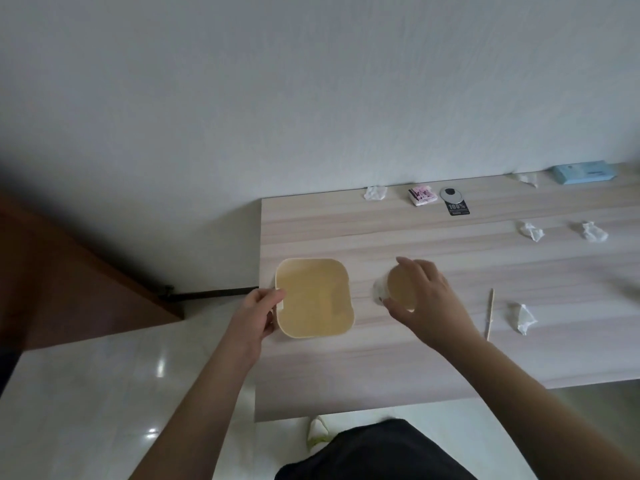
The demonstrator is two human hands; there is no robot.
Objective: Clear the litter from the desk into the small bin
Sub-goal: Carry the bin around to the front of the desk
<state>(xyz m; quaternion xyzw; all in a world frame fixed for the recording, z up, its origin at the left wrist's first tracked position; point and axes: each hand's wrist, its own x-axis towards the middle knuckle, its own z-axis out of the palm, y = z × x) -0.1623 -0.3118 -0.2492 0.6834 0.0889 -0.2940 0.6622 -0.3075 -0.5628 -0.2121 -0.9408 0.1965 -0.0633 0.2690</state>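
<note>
The small bin (314,298), a cream square container with rounded corners, stands open-topped on the table (450,341) close to the table's left edge, with little bare surface between its wall and that edge. The left hand (254,315) closes its grip on the bin's left rim, thumb on top of the rim. The right hand (424,299) holds a round tan lid-like disc (401,289) just right of the bin, fingers curled around its edge; a white piece (379,289) shows at the disc's left side, and whether it is paper or part of the disc cannot be told.

Litter placement on the table:
- Crumpled tissue (375,192) at the far edge, near the wall.
- Crumpled tissue (531,231) and another (594,232) side by side, right of centre.
- Crumpled tissue (523,318) near the right hand, with a thin wooden stick (490,315) between them.
- A further tissue (526,178) at the far right, beside a light blue wipes pack (583,173).

Open room: the broad strip along the table's near edge is bare.

Legible marking: a black tag (457,204) under a round silver object reads "100%". A small pink-and-white packet (421,195) lies just left of it; its print is unreadable. A white scrap (317,433) lies on the floor below the near edge.
</note>
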